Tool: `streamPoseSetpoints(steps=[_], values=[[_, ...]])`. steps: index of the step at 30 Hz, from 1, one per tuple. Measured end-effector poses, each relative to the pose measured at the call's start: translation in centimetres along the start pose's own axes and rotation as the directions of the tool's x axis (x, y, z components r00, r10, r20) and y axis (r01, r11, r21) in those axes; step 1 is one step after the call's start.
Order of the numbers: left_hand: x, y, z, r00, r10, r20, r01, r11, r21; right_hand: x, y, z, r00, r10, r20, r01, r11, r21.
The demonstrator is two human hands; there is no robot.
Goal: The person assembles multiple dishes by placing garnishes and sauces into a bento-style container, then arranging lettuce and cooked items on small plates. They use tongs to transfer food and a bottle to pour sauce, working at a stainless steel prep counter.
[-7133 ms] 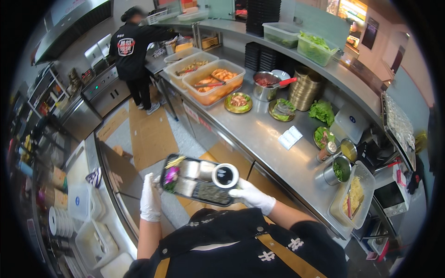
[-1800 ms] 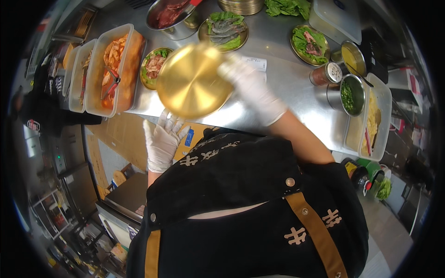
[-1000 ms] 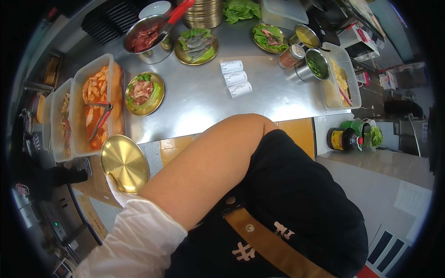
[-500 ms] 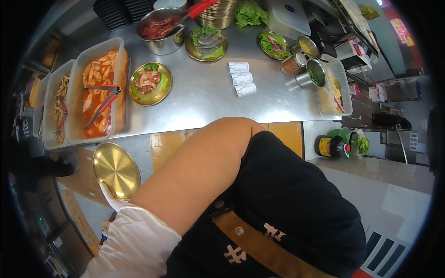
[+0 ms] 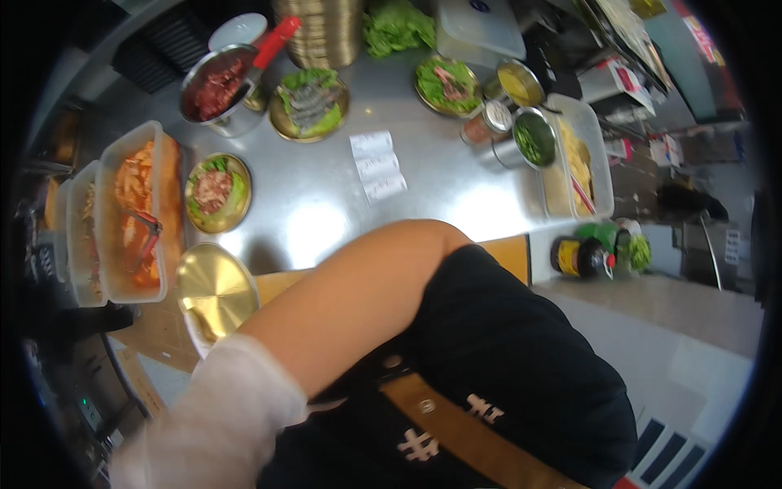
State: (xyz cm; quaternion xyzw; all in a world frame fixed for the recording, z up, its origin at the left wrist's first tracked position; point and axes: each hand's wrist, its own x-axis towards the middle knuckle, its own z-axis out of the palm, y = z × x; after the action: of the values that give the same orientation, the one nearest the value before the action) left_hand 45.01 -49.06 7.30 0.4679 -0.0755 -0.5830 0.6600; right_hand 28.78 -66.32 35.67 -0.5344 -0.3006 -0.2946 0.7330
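A round, bare gold-coloured metal plate [image 5: 217, 287] is held near the table's front edge on the left. White-gloved fingers of my left hand [image 5: 195, 332] are closed on its lower rim; my other arm hides the rest of that hand. My right arm bends across my front toward the lower left. Its white-gloved right hand [image 5: 208, 416] is blurred, with the fingers out of sight. On the table just beyond the held plate sits a gold plate [image 5: 241, 222] with pinkish meat [image 5: 213, 191] on lettuce.
Left stand plastic tubs, one of red-marinated meat [image 5: 137, 183] with red-handled tongs [image 5: 148, 232]. Behind are a pot of dark red meat [image 5: 218, 90], a plate of grey shrimp [image 5: 309, 106] and stacked plates [image 5: 322, 33]. Paper slips [image 5: 377, 166] lie mid-table. Metal cups [image 5: 529, 138] stand right.
The held plate has moved up in view, closer to the table edge and the plated meat. My right glove is smeared by motion. The table's things have shifted left in view.
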Motion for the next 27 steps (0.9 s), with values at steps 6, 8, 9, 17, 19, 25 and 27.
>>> streamPoseSetpoints(steps=[6, 8, 9, 17, 19, 25, 27], values=[[1.0, -2.1, 6.9, 0.991, 0.081, -0.11, -0.098, 0.983, -0.157, -8.5, -6.8, -9.5, 0.855, 0.326, -0.403, -0.331, 0.942, 0.061], [0.5, -2.3, 10.3, 0.984, 0.032, -0.173, -0.071, 0.972, -0.222, -11.9, -7.9, -14.5, 0.762, 0.305, -0.572, -0.495, 0.843, -0.21], [0.4, -2.4, 11.9, 0.975, 0.007, -0.221, -0.051, 0.98, -0.192, -14.1, -9.1, -16.7, 0.67, 0.354, -0.653, -0.606, 0.768, -0.206], [2.5, -0.2, 19.1, 0.999, 0.023, -0.025, -0.028, 0.979, -0.202, -14.6, -16.7, -23.4, 0.575, -0.115, -0.81, -0.529, 0.703, -0.475], [3.8, 0.6, 19.6, 0.997, 0.066, 0.05, -0.055, 0.978, -0.203, -11.3, -19.2, -23.8, 0.57, -0.269, -0.777, -0.51, 0.625, -0.591], [8.3, 1.4, 18.7, 0.965, 0.204, 0.164, -0.256, 0.873, 0.415, 0.6, -29.0, -34.1, 0.776, -0.423, -0.468, -0.584, -0.198, -0.787], [8.8, 1.8, 18.9, 0.971, 0.147, 0.191, -0.185, 0.962, 0.199, 3.2, -30.4, -37.9, 0.725, -0.316, -0.612, -0.674, -0.509, -0.535]])
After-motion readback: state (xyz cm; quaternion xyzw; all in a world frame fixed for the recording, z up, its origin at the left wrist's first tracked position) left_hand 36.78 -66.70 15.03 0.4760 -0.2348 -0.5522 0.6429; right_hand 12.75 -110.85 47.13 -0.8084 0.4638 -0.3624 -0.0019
